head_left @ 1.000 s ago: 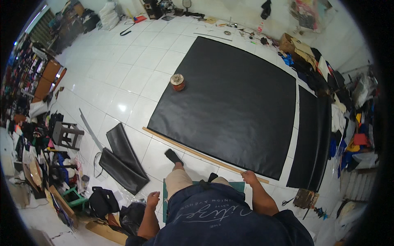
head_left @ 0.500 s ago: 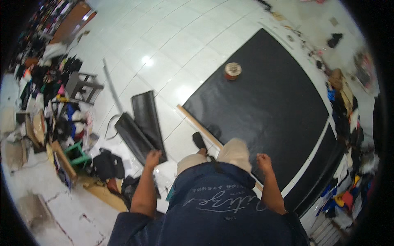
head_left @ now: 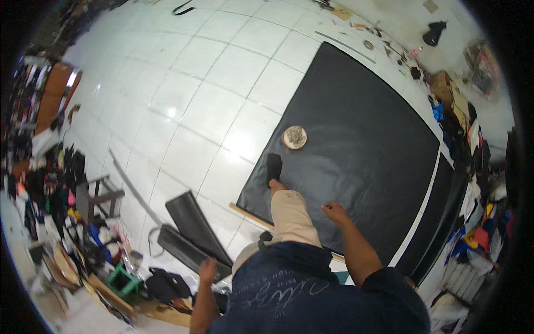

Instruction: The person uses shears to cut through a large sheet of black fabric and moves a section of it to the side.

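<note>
My right hand (head_left: 335, 212) hangs over a large black sheet (head_left: 361, 150) spread on the floor. Its fingers are curled in, with nothing seen in them. Down at the left, my left hand (head_left: 208, 271) is smeared by motion, so its fingers cannot be read. It passes in front of two folded black pieces (head_left: 194, 217) lying on the tiles. A round tub or spool-like item (head_left: 294, 137) with a pale, speckled top sits on the sheet, just beyond my foot in a black shoe (head_left: 273, 168). A wooden strip (head_left: 250, 216) runs along the sheet's near edge.
A grey stool (head_left: 99, 197), a green stool (head_left: 123, 280) and heaped cloth and boards line the left. A long grey strip (head_left: 133, 186) lies on the tiles. More clutter (head_left: 473, 234) borders the right, beside a dark roll (head_left: 439, 222).
I have stepped forward, one foot now on the black sheet near the round item. My right hand has swung forward and my left hand back. The view has shifted.
</note>
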Demonstrator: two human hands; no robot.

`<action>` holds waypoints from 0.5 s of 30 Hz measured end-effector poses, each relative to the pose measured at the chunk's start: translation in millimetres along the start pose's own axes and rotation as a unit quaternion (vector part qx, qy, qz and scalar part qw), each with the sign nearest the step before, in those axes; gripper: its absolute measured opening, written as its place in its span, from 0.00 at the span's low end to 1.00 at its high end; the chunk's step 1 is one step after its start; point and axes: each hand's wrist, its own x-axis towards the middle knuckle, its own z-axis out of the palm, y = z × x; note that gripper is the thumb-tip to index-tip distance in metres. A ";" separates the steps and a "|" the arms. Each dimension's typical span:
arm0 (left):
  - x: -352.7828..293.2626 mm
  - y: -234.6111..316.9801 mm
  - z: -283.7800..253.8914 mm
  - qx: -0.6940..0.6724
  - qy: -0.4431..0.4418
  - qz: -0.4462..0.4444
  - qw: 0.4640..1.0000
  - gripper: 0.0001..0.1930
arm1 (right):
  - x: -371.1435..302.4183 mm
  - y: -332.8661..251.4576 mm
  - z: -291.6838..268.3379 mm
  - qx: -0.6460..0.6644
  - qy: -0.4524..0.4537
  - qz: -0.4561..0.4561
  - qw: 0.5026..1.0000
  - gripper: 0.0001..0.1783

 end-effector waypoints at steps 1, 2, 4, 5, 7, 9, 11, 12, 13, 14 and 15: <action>-2.7 -6.8 -2.9 0.108 -0.093 0.093 0.985 0.17 | 26.6 -31.1 -6.9 0.004 -0.034 0.007 0.999 0.28; -22.8 56.9 0.1 -0.139 -0.110 -0.191 0.965 0.19 | 42.2 -58.1 -19.9 -0.002 -0.063 0.024 0.998 0.28; -17.2 153.0 -18.5 -0.113 -0.146 -0.175 0.967 0.19 | 77.2 -144.0 -40.5 -0.037 -0.013 0.006 0.999 0.27; -5.0 160.3 -27.2 -0.106 -0.120 -0.187 0.969 0.18 | 107.6 -159.4 -35.2 -0.009 -0.012 -0.003 1.000 0.27; 51.5 192.6 -38.0 -0.137 -0.062 -0.180 0.972 0.17 | 191.3 -202.0 -31.2 0.043 -0.023 -0.017 0.999 0.28; 83.5 258.6 -57.4 -0.137 -0.037 -0.167 0.976 0.16 | 252.8 -200.0 -6.5 0.076 -0.027 -0.017 0.997 0.28; 129.5 294.7 -63.4 -0.214 -0.054 -0.163 0.962 0.15 | 313.9 -204.3 17.1 0.058 0.017 0.038 0.997 0.31; 144.7 317.5 -65.0 -0.218 -0.067 -0.166 0.959 0.15 | 328.8 -218.6 25.4 0.028 0.031 0.107 0.993 0.32; 166.6 325.2 -70.6 -0.211 -0.077 -0.169 0.960 0.16 | 352.7 -227.6 28.7 0.002 0.050 0.168 0.985 0.34; 173.8 313.7 -75.1 -0.182 -0.090 -0.177 0.963 0.17 | 369.9 -226.4 27.2 0.016 0.065 0.183 0.981 0.36; 185.9 298.7 -85.8 -0.134 -0.102 -0.184 0.968 0.19 | 387.4 -221.5 36.7 0.037 0.082 0.201 0.975 0.38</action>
